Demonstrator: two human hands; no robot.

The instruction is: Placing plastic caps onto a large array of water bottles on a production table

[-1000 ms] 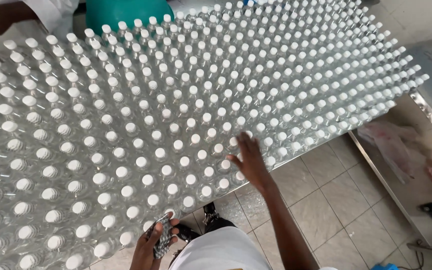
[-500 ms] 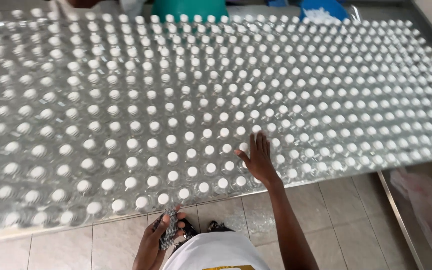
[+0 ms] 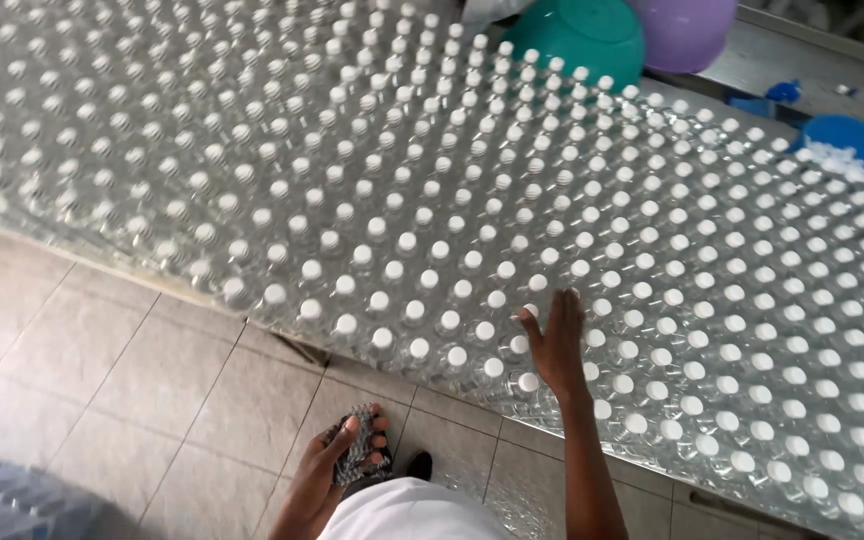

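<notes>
Bottles point(image 3: 472, 250) stand upright, white-capped, packed edge to edge; right hand point(image 3: 557, 345) lies flat and open on caps at the near edge, gripping nothing. Left hand point(image 3: 337, 460) hangs lower, closed round a dark wad point(image 3: 357, 450).

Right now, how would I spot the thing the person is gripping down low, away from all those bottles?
Start at the big table packed with clear bottles with white caps, and find its near edge. Below it, over the tiled floor, the person's left hand clutches a small grey knobbly wad, while the right hand rests on the caps. It is the only dark, textured thing there.
</notes>
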